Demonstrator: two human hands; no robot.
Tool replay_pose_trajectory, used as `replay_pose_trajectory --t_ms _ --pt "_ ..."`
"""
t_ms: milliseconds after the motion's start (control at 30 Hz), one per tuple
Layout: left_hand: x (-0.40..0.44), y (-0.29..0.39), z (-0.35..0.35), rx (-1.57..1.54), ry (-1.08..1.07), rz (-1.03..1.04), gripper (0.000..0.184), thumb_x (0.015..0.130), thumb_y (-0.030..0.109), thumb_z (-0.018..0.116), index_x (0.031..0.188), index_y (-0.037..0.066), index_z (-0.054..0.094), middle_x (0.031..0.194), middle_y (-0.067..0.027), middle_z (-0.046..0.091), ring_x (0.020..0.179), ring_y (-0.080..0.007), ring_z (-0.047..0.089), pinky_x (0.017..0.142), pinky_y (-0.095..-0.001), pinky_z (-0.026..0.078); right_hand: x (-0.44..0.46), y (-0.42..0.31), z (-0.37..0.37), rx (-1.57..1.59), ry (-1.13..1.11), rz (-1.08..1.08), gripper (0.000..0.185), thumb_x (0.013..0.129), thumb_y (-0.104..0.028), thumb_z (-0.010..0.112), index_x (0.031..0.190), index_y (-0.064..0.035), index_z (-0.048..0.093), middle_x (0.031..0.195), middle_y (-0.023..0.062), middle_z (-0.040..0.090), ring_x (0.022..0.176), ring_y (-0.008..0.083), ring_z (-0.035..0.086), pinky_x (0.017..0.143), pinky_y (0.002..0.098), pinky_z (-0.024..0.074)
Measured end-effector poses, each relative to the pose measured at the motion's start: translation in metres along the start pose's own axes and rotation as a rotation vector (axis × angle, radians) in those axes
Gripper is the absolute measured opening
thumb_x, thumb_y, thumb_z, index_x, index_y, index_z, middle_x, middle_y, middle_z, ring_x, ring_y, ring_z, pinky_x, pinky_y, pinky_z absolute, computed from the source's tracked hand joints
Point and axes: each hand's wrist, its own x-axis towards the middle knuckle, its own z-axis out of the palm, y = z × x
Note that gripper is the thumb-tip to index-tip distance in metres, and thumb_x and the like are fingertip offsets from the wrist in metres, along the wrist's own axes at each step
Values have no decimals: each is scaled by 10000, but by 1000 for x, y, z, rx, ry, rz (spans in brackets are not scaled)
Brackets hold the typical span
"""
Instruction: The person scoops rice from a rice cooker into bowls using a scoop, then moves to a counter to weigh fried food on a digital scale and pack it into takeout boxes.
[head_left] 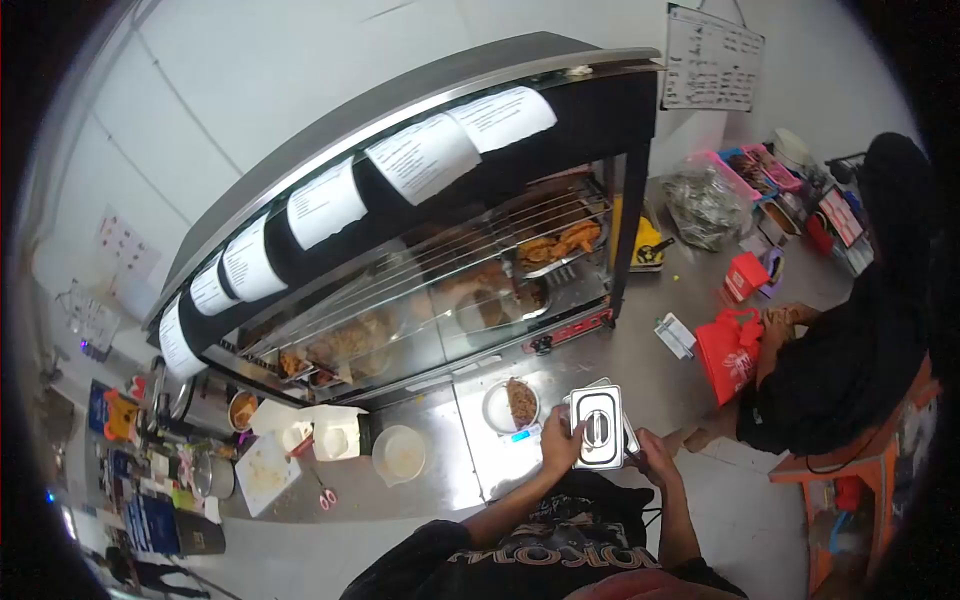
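Note:
A small steel food pan (599, 427) with a handled lid is between my two hands in front of my body. My left hand (562, 447) is closed on its left side, and my right hand (654, 459) grips its lower right edge. Another metal edge shows behind the pan; I cannot tell whether it is a second pan. Just left of the pan, a round bowl (493, 409) with brown food on one side sits on the steel counter (455, 470). A small scale display (521, 436) glows beside the bowl.
A glass food warmer (430, 300) with fried food stands behind the counter. To the left are a plastic tub (399, 455), red-handled scissors (328, 497) and a white cutting board (268, 474). At right, a co-worker in black (840, 340) handles a red bag (727, 352).

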Motion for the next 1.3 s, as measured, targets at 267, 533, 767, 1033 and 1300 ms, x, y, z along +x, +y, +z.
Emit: replay_pose_trajectory --t_ms 267,533,767,1033,1300 --pt "7 -41 28 -146 -147 -371 501 956 433 558 1161 -20 619 1033 -248 682 968 -368 660 854 -401 488 10 -39 44 -172 -107 -156 174 931 -118 657 886 -99 490 750 -22 531 585 51 482 467 212 389" --pt "88 -18 52 -307 -78 -379 573 989 430 435 1276 -59 512 1252 -290 576 1208 -399 530 995 -414 403 33 -133 80 -169 -129 -328 160 970 -198 607 927 -87 501 753 -43 490 662 73 530 546 269 513" --pt "175 51 29 -546 -19 -345 347 975 299 432 1068 -13 554 989 -171 615 933 -284 563 842 -402 429 97 -196 102 -196 -199 -394 200 987 -268 570 958 -90 483 777 11 566 621 154 622 500 323 541" --pt "258 50 50 -790 122 -452 329 923 267 550 1028 -39 613 985 -198 653 924 -293 609 820 -399 466 157 -199 126 107 -93 -353 296 991 -367 555 1009 -75 512 739 49 538 619 202 628 558 324 541" --pt "273 90 57 -510 354 -599 393 917 253 535 1099 -91 589 1106 -315 633 1106 -433 594 918 -470 461 225 -182 138 398 18 -427 316 995 -358 543 977 -44 509 817 81 529 814 257 635 697 377 546"
